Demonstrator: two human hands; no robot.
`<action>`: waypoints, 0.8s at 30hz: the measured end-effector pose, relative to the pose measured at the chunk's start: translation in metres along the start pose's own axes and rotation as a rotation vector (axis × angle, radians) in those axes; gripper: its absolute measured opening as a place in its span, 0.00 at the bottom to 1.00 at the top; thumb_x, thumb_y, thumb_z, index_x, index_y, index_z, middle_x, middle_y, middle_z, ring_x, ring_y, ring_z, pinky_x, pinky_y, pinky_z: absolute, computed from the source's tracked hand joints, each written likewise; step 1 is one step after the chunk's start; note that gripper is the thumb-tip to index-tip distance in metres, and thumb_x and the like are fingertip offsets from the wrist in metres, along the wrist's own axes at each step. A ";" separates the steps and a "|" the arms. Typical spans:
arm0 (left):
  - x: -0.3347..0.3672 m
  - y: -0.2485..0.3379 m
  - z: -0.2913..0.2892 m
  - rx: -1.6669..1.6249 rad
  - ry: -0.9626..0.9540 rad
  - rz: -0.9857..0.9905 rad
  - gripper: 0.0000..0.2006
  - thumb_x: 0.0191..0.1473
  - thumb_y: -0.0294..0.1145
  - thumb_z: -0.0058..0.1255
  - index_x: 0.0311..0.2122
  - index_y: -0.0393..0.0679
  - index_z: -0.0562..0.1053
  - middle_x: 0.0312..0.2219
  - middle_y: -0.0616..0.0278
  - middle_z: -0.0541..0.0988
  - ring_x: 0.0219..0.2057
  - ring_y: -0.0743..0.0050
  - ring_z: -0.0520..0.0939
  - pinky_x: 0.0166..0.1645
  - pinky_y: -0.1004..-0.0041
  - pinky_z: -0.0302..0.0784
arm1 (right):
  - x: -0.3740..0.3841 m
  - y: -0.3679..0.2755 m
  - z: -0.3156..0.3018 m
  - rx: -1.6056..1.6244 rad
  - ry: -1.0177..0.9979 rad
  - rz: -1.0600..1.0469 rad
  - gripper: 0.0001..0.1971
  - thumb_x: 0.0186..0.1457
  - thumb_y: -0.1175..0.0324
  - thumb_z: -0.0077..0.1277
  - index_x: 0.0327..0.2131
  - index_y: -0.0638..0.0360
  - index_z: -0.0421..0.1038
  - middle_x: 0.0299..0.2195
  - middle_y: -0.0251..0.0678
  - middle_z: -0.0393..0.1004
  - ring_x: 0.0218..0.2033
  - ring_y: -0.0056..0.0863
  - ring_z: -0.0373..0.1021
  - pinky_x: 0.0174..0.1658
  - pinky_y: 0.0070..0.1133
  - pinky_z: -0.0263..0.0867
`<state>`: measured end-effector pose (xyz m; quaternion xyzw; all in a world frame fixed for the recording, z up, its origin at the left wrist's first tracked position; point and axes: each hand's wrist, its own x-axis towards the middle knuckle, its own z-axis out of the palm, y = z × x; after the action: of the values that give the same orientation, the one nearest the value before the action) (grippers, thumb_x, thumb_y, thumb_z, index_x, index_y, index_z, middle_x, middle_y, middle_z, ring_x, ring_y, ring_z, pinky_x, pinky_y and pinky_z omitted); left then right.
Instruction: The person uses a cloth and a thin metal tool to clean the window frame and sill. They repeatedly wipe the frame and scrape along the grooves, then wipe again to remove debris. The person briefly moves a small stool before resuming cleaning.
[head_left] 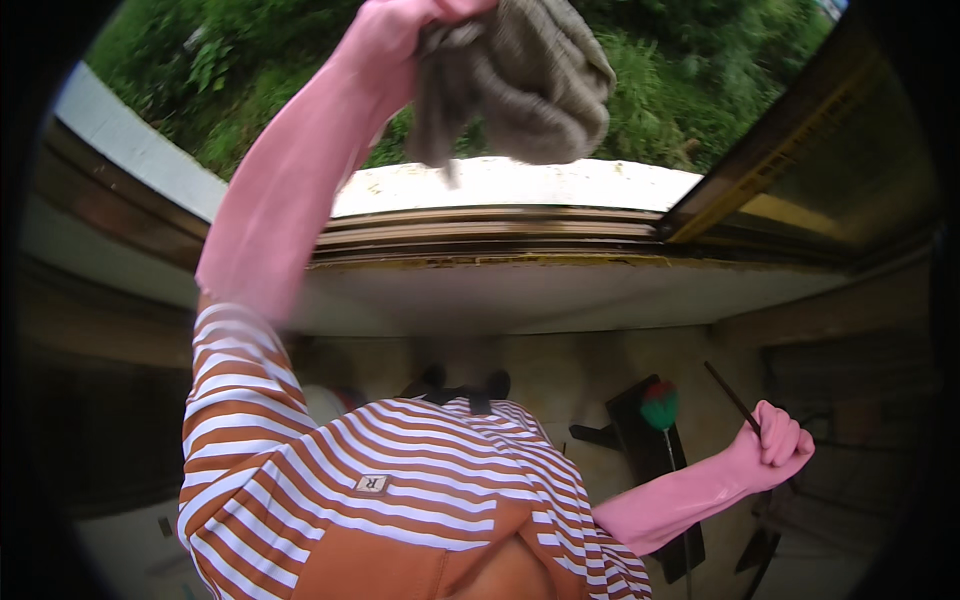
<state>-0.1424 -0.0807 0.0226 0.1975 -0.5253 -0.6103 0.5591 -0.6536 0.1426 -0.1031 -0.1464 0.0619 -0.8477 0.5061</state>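
My left hand (425, 14), in a long pink rubber glove, is raised at the top edge of the view and partly cut off there. It grips a grey-brown cloth (545, 85), which hangs bunched and slightly blurred in front of the open window. Low on the right, my right hand (776, 440) wears a matching pink glove. Its fingers are curled around a thin dark stick (728, 390) that points up and to the left; whatever lies at the stick's other end is hidden.
Below the cloth runs the brown window track (490, 232), with a white outer ledge (520, 182) beyond it. A sliding window pane (810, 185) stands at the right. Near my right forearm are a dark bench (640, 440) and a red-and-green round object (659, 405) on a thin stem.
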 end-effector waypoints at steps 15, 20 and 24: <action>-0.026 -0.143 0.105 -0.506 -0.001 -1.035 0.14 0.53 0.14 0.56 0.45 0.37 0.78 0.31 0.62 0.81 0.22 0.80 0.76 0.21 0.78 0.69 | -0.010 0.056 0.014 -0.181 -0.143 0.002 0.25 0.77 0.56 0.35 0.33 0.56 0.80 0.09 0.22 0.54 0.10 0.18 0.45 0.19 0.18 0.43; -0.070 -0.147 0.187 -0.042 -0.318 -0.285 0.10 0.58 0.17 0.58 0.44 0.40 0.79 0.36 0.62 0.82 0.35 0.78 0.82 0.38 0.75 0.78 | -0.081 0.055 0.044 -1.149 -0.282 -0.088 0.33 0.66 0.58 0.63 0.68 0.65 0.65 0.40 0.40 0.80 0.26 0.18 0.72 0.33 0.12 0.71; -0.097 -0.145 0.220 0.183 -0.479 0.077 0.07 0.59 0.25 0.60 0.43 0.39 0.79 0.45 0.56 0.81 0.52 0.53 0.82 0.57 0.60 0.78 | -0.111 0.112 0.048 -1.698 -0.100 -0.204 0.40 0.58 0.54 0.64 0.68 0.65 0.64 0.62 0.41 0.74 0.59 0.33 0.74 0.63 0.30 0.70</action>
<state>-0.3645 0.0727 -0.0546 0.0770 -0.7030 -0.5677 0.4214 -0.4948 0.1880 -0.1064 -0.5178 0.6401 -0.5480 0.1482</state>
